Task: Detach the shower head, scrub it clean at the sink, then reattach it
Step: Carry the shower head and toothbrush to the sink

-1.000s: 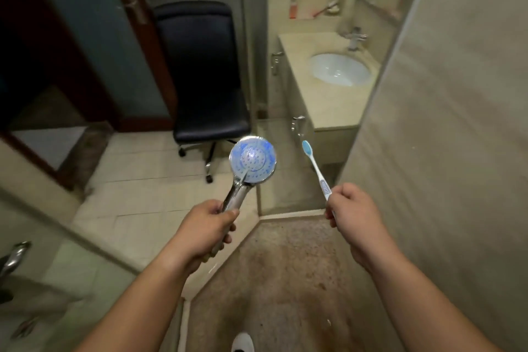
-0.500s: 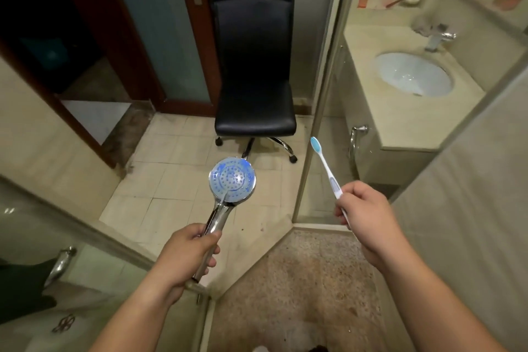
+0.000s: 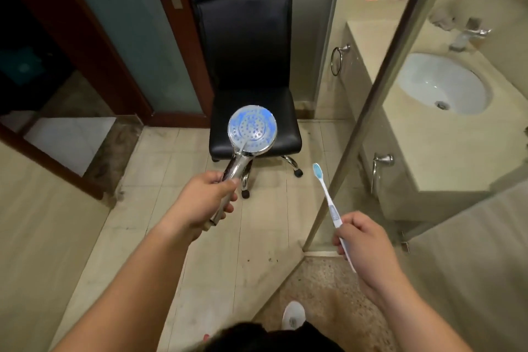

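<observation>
The left hand (image 3: 204,200) grips the round chrome shower head (image 3: 252,130) by its handle; the right hand (image 3: 364,243) pinches a blue-white toothbrush (image 3: 327,200); the white oval sink (image 3: 441,84) lies ahead-right, nearer the right hand.

Chrome shower head (image 3: 252,130) detached, blue-tinted face up; sink (image 3: 441,84) right.

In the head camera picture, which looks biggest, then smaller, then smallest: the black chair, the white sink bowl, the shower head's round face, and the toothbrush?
1. black chair
2. sink bowl
3. shower head face
4. toothbrush, thinnest, though long

That is how they look; the hand-held ones sit nearer the camera.
</observation>
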Demonstrator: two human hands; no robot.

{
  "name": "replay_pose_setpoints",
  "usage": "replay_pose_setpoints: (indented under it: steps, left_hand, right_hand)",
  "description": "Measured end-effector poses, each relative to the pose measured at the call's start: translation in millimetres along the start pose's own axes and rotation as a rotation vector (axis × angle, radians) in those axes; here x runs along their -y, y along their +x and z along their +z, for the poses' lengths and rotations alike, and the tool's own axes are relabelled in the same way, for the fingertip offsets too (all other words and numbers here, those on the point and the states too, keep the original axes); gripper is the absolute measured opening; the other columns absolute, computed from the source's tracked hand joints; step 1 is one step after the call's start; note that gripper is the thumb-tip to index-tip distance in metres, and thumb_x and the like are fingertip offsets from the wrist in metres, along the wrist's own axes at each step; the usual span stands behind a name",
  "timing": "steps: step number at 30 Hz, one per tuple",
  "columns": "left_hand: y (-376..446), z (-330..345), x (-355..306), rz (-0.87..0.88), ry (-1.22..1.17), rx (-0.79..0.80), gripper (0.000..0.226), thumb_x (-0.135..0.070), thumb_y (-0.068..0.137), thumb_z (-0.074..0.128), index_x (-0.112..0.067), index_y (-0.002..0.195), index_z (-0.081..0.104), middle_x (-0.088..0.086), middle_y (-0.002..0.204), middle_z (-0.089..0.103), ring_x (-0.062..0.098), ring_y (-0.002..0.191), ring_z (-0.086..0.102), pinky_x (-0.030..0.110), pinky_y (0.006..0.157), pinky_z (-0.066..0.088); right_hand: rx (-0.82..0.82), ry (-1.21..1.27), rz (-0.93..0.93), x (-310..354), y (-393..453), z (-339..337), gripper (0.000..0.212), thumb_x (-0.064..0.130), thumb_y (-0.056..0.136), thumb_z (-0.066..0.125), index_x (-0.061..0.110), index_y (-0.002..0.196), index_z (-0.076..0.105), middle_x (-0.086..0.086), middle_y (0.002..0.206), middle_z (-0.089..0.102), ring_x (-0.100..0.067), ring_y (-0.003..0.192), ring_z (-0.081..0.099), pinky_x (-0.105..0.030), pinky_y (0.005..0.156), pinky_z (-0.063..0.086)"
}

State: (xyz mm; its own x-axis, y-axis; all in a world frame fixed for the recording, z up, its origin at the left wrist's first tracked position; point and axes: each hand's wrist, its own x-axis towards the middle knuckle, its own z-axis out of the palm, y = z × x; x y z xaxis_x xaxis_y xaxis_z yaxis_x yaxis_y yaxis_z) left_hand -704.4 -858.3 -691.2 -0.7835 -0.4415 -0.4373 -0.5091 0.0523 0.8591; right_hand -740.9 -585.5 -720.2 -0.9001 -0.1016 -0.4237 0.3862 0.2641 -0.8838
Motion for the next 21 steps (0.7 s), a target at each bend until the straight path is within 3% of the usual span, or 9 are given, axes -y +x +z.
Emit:
replay_pose_setpoints:
  steps: [5, 10, 16, 21]
  left_hand:
    - [77, -22, -38, 0.013, 0.016, 0.011, 0.014, -0.024, 0.099, 0.064, -0.010, 0.098, 0.067, 0.009, 0.081, 0.067, 0.016, 0.059, 0.059, 0.029, 0.053, 0.043]
    - [158, -42, -45, -0.010, 0.042, 0.079, 0.012, -0.021, 0.099, 0.063, -0.010, 0.101, 0.068, 0.011, 0.082, 0.069, 0.017, 0.058, 0.060, 0.028, 0.051, 0.045]
    - [272, -65, -71, -0.026, 0.193, 0.267, 0.010, -0.022, 0.100, 0.063, -0.012, 0.100, 0.067, 0.011, 0.081, 0.068, 0.015, 0.055, 0.059, 0.025, 0.044, 0.043]
    - [351, -63, -115, 0.041, 0.276, 0.447, 0.011, -0.018, 0.099, 0.064, -0.010, 0.091, 0.064, 0.012, 0.074, 0.065, 0.016, 0.050, 0.056, 0.027, 0.049, 0.043]
  right_hand:
    - [-0.011, 0.082, 0.009, 53, 61, 52, 0.010, 0.003, 0.083, 0.052, 0.005, 0.078, 0.061, -0.004, 0.063, 0.060, -0.017, 0.061, 0.050, -0.035, 0.059, 0.040]
    - [-0.142, 0.180, 0.014, 88, 134, 96, 0.012, 0.002, 0.080, 0.052, 0.007, 0.072, 0.060, -0.008, 0.066, 0.057, -0.021, 0.064, 0.047, -0.034, 0.061, 0.037]
    - [-0.423, 0.309, 0.081, 121, 210, 134, 0.010, 0.002, 0.074, 0.052, 0.008, 0.074, 0.060, -0.007, 0.063, 0.058, -0.021, 0.062, 0.048, -0.031, 0.057, 0.038]
    - [-0.623, 0.336, 0.146, 125, 217, 161, 0.009, 0.004, 0.069, 0.054, 0.011, 0.069, 0.060, -0.006, 0.059, 0.057, -0.020, 0.058, 0.048, -0.032, 0.055, 0.037]
